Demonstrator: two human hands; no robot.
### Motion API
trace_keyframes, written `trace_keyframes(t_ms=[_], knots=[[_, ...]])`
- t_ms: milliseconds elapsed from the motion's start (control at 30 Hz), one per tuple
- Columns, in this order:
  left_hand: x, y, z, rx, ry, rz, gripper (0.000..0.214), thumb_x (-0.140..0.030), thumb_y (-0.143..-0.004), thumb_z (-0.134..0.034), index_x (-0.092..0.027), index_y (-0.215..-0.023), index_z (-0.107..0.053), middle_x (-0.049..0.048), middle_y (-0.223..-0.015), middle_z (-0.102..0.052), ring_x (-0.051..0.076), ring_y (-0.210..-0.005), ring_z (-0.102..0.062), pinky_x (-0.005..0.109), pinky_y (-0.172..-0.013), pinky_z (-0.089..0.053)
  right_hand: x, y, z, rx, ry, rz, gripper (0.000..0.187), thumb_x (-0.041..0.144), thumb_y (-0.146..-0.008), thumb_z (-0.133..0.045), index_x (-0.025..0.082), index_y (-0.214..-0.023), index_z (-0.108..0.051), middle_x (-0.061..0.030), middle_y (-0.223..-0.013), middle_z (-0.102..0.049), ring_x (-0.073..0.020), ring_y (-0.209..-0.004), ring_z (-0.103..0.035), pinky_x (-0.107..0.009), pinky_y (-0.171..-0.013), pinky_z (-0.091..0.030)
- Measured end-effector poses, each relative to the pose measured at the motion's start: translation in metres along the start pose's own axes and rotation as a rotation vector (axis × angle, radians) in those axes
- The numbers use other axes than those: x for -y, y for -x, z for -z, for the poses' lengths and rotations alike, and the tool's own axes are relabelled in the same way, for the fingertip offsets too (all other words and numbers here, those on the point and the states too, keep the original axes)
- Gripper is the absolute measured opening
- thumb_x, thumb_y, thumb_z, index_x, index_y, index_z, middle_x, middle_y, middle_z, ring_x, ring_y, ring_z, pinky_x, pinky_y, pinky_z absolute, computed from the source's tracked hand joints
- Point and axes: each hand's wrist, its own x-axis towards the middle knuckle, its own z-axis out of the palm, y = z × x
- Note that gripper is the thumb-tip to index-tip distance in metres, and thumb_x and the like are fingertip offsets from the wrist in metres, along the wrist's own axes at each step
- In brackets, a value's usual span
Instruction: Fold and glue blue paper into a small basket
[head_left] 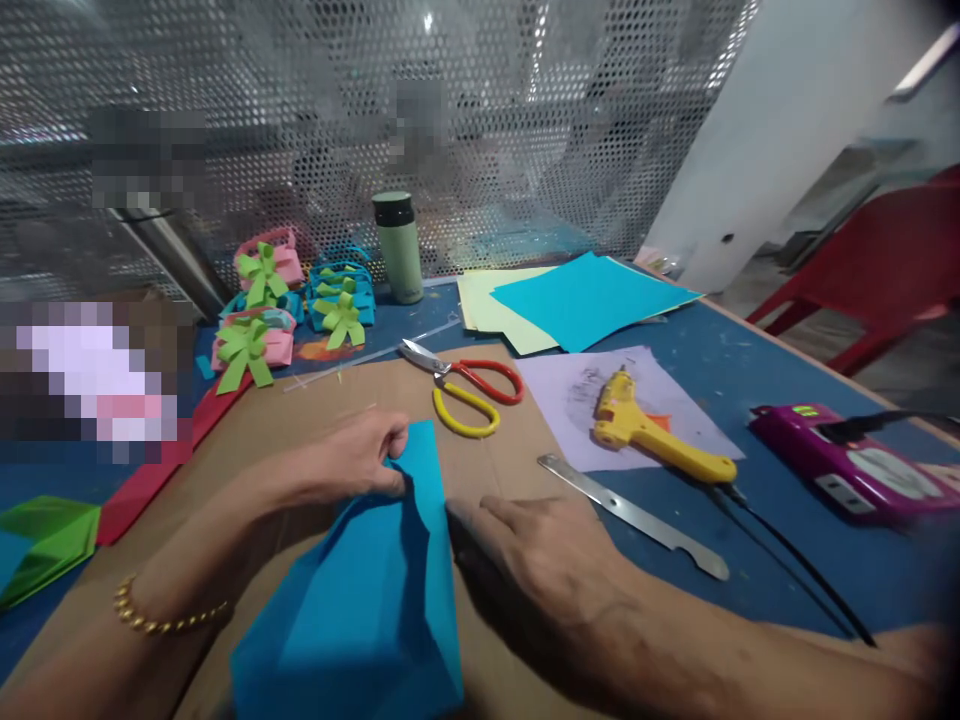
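A folded sheet of blue paper stands partly raised over the brown cardboard, with a crease along its right side. My left hand, a gold bead bracelet on its wrist, pinches the paper's upper left edge between thumb and curled fingers. At the right edge, my right hand has its fingers pressed together against the paper; the fingertips are partly hidden in shadow. Just beyond the hands lie scissors with one red and one yellow handle, blades apart. A metal blade lies beside my right hand.
A yellow glue gun rests on a pale purple sheet, its cord trailing right near a purple power strip. Behind are blue and pale yellow sheets, a green flask and several small paper baskets. Perforated metal closes the back.
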Motion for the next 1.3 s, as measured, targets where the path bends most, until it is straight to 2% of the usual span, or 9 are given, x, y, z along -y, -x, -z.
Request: trace_keyframes(t_ms=[267, 433, 600, 733, 867, 1067, 1300], knots=[[-0.005, 0.003, 0.0, -0.023, -0.096, -0.031, 0.021, -0.031, -0.064, -0.06, -0.023, -0.077, -0.046, -0.0045, -0.072, -0.053, 0.015, -0.064, -0.046, 0.029, -0.052, -0.027, 0.0, -0.001, -0.002, -0.05, -0.012, 0.02, 0.012, 0.021, -0.093, -0.048, 0.017, -0.1, -0.056, -0.006, -0.08, -0.064, -0.014, -0.062, -0.05, -0.029, -0.057, -0.029], [-0.007, 0.004, -0.002, -0.045, -0.143, -0.022, 0.025, -0.037, -0.065, -0.062, -0.022, -0.077, -0.046, -0.0036, -0.072, -0.054, 0.016, -0.067, -0.048, 0.029, -0.053, -0.026, 0.003, -0.002, 0.001, -0.031, -0.052, -0.077, 0.009, 0.022, -0.09, -0.049, 0.019, -0.095, -0.057, -0.005, -0.082, -0.066, -0.014, -0.061, -0.049, -0.028, -0.056, -0.029], [-0.013, 0.006, -0.004, -0.047, -0.211, -0.028, 0.025, -0.038, -0.067, -0.061, -0.023, -0.077, -0.044, -0.0025, -0.072, -0.054, 0.018, -0.066, -0.048, 0.03, -0.054, -0.025, 0.005, -0.006, 0.005, -0.046, -0.074, -0.115, 0.008, 0.022, -0.09, -0.049, 0.021, -0.095, -0.055, -0.0036, -0.083, -0.067, -0.0135, -0.063, -0.049, -0.027, -0.057, -0.027], [-0.021, 0.007, -0.004, -0.052, -0.25, -0.021, 0.027, -0.042, -0.069, -0.06, -0.023, -0.077, -0.043, -0.0007, -0.074, -0.055, 0.02, -0.069, -0.05, 0.031, -0.055, -0.024, 0.006, -0.01, 0.01, -0.057, -0.1, -0.192, 0.002, 0.02, -0.089, -0.049, 0.022, -0.088, -0.051, 0.0004, -0.073, -0.062, -0.0105, -0.055, -0.039, -0.027, -0.055, -0.022], [-0.023, 0.008, -0.005, -0.053, -0.262, -0.029, 0.027, -0.045, -0.071, -0.058, -0.023, -0.078, -0.043, 0.0001, -0.076, -0.056, 0.021, -0.069, -0.051, 0.031, -0.057, -0.027, 0.006, -0.011, 0.01, -0.083, -0.114, -0.186, 0.007, 0.024, -0.092, -0.047, 0.022, -0.086, -0.05, 0.0015, -0.071, -0.06, -0.0098, -0.054, -0.034, -0.027, -0.054, -0.02], [-0.022, 0.008, -0.007, -0.086, -0.233, -0.026, 0.023, -0.04, -0.068, -0.058, -0.024, -0.076, -0.045, 0.0009, -0.074, -0.056, 0.022, -0.07, -0.052, 0.032, -0.059, -0.033, 0.005, -0.01, 0.002, -0.124, -0.118, -0.194, 0.015, 0.029, -0.096, -0.043, 0.021, -0.088, -0.052, -0.0001, -0.07, -0.06, -0.01, -0.055, -0.038, -0.027, -0.054, -0.021], [-0.031, 0.011, -0.001, -0.085, -0.18, -0.021, 0.031, -0.049, -0.065, -0.061, -0.023, -0.077, -0.047, 0.0038, -0.079, -0.059, 0.027, -0.081, -0.056, 0.036, -0.071, -0.042, 0.005, -0.011, -0.003, -0.169, -0.074, -0.217, 0.022, 0.03, -0.098, -0.038, 0.021, -0.082, -0.049, -0.0003, -0.067, -0.059, -0.0105, -0.052, -0.039, -0.027, -0.052, -0.021]])
